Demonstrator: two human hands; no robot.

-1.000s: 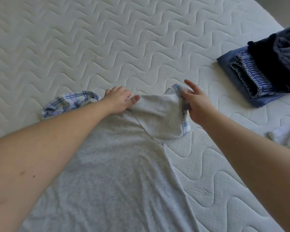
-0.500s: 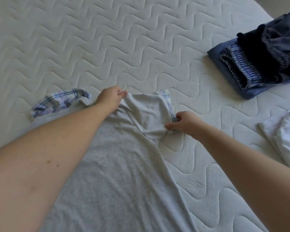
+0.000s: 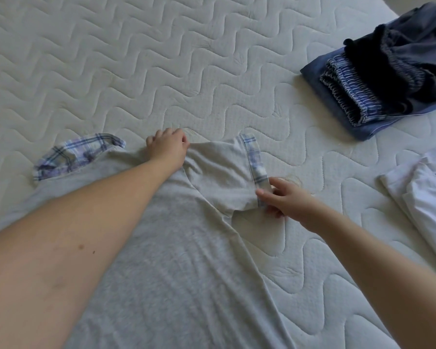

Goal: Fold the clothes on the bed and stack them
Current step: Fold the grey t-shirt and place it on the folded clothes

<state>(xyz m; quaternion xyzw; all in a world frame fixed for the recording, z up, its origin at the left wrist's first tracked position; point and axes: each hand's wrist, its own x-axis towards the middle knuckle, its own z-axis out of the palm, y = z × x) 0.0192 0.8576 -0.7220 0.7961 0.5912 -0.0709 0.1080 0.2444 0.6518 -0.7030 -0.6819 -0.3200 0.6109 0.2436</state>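
Progress: partial. Dark folded stack (image 3: 378, 79) done, sitting by far right edge of mattress (image 3: 111, 59). White garment (image 3: 423, 195) at right edge, fold state unclear. Grey T-shirt (image 3: 186, 260) spread flat at near-centre, body not yet folded. Left hand (image 3: 168, 147) curled, gripping fabric at shoulder seam. Right hand (image 3: 285, 197) pinching plaid cuff of right sleeve (image 3: 222, 177), which lies angled across shirt edge. Left plaid sleeve (image 3: 73, 154) still out. Remaining: both sleeves in, body folds, add to stack.
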